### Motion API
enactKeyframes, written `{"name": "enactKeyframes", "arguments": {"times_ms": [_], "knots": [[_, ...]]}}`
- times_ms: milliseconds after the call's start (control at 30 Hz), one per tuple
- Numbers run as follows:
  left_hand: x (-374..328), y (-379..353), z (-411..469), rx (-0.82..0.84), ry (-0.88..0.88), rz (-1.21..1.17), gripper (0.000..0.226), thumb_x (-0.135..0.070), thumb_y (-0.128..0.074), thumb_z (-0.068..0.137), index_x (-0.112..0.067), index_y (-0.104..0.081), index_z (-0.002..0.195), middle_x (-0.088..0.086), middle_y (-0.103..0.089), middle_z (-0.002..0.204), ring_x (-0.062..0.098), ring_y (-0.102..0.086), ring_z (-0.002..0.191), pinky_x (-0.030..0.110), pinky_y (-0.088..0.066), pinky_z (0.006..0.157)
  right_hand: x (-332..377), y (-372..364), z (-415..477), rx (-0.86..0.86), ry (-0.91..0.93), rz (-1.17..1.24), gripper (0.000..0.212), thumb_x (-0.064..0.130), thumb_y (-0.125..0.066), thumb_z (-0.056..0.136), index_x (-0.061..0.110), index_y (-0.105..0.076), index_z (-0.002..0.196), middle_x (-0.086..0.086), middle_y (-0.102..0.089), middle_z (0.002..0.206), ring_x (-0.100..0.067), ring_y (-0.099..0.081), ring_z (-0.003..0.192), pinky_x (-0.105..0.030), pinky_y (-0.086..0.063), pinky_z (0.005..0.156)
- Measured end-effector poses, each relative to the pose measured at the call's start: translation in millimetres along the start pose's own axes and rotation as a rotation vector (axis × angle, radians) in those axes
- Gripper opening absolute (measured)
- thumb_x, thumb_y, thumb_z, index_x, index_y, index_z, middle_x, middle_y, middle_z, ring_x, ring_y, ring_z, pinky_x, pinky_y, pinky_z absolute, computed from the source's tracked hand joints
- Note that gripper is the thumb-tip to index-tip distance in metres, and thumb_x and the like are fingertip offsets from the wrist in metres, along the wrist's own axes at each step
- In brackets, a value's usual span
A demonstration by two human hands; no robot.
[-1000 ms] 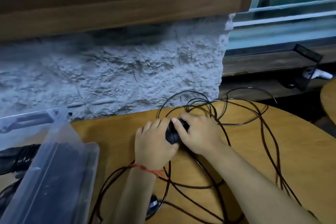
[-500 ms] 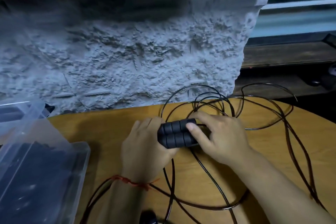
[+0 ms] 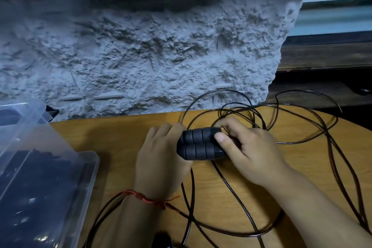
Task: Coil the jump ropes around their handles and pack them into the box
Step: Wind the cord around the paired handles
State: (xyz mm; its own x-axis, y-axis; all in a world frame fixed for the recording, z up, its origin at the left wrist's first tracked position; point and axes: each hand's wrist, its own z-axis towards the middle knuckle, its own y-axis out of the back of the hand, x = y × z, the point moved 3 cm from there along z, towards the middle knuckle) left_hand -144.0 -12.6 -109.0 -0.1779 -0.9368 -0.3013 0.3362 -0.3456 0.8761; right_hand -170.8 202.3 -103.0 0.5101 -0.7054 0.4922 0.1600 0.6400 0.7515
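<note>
Two black ribbed jump rope handles (image 3: 201, 144) lie side by side, pointing left to right, above the wooden table (image 3: 124, 143). My left hand (image 3: 161, 159) grips their left ends. My right hand (image 3: 247, 147) holds their right ends, thumb on the front and fingers curled behind, where the thin black rope (image 3: 298, 141) leaves them. The rope lies in loose tangled loops over the table to the right and toward me. A clear plastic box (image 3: 88, 169) stands at the left with dark coiled ropes inside.
A rough grey stone wall (image 3: 141, 56) rises right behind the table's far edge. Another dark handle end (image 3: 163, 237) shows at the bottom edge between my arms. The box's clear lid (image 3: 22, 123) stands tilted up at the far left.
The view has dropped and moved closer. The handles have turned from end-on to lying sideways, and my hands have drawn apart to their two ends.
</note>
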Motion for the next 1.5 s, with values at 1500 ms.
{"name": "enactKeyframes", "arguments": {"times_ms": [1500], "knots": [[-5.2, 8.7, -5.2, 0.121, 0.058, 0.036, 0.039, -0.032, -0.084, 0.068, -0.033, -0.053, 0.091, -0.018, -0.051, 0.077, 0.005, -0.048, 0.071, 0.017, -0.028, 0.054, -20.4, -5.5, 1.8, 0.292, 0.079, 0.15, 0.069, 0.087, -0.051, 0.088, 0.05, -0.045, 0.146, 0.026, -0.076, 0.108, 0.002, -0.072, 0.101, -0.038, -0.058, 0.082]]}}
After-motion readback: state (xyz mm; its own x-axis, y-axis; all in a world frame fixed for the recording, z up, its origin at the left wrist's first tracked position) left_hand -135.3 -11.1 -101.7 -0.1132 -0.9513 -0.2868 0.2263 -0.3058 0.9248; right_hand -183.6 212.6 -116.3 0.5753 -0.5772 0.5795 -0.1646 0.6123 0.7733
